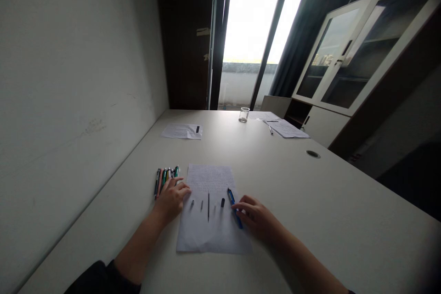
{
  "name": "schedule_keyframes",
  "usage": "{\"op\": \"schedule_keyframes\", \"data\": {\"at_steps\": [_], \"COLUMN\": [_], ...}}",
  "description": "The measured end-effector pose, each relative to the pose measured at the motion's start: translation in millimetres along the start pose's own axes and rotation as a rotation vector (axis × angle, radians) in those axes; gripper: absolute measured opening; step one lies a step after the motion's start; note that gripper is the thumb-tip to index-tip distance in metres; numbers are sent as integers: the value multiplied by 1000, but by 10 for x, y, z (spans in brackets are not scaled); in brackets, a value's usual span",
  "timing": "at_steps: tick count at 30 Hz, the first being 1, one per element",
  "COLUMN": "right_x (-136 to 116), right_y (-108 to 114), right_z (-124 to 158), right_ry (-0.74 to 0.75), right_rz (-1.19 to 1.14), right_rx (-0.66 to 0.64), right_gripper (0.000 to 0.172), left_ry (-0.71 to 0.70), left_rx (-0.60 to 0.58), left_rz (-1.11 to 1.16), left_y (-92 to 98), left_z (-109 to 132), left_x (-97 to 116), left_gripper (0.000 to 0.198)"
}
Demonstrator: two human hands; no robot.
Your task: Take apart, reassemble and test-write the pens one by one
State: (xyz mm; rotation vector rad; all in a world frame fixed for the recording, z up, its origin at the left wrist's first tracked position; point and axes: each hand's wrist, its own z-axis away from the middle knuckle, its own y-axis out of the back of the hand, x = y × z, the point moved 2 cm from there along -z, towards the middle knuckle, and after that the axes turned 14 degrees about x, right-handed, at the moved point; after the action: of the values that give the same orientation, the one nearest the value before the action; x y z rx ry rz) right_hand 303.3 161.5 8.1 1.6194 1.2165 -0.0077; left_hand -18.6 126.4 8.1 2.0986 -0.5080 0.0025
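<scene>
A sheet of lined paper (206,234) lies on the table in front of me. My right hand (254,215) has its fingers on a blue pen (238,220) at the sheet's right edge. Left of that pen, laid out in a row, are a short black cap (223,202), a faint pale piece (215,206), a thin dark pen refill (208,209), what looks like a small spring (201,205) and a small dark tip piece (192,203). My left hand (171,200) rests with fingers apart between the sheet's left edge and several pens (160,181), partly covering them.
Farther back on the white table (227,147) are a paper in a clear sleeve (182,131), a glass (244,115) and a stack of papers (287,128) with a pen (270,130). A cable hole (313,154) sits at the right. A wall (86,78) borders the left side.
</scene>
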Motion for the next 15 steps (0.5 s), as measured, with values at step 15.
{"op": "schedule_keyframes", "data": {"at_steps": [15], "right_x": [-10], "right_y": [-4], "right_z": [-7], "right_ry": [-30], "right_rz": [107], "right_rx": [37], "right_gripper": [10], "left_ry": [-11], "left_rx": [27], "left_rz": [21], "left_y": [4], "left_z": [0], "left_x": [-2], "left_gripper": [49]}}
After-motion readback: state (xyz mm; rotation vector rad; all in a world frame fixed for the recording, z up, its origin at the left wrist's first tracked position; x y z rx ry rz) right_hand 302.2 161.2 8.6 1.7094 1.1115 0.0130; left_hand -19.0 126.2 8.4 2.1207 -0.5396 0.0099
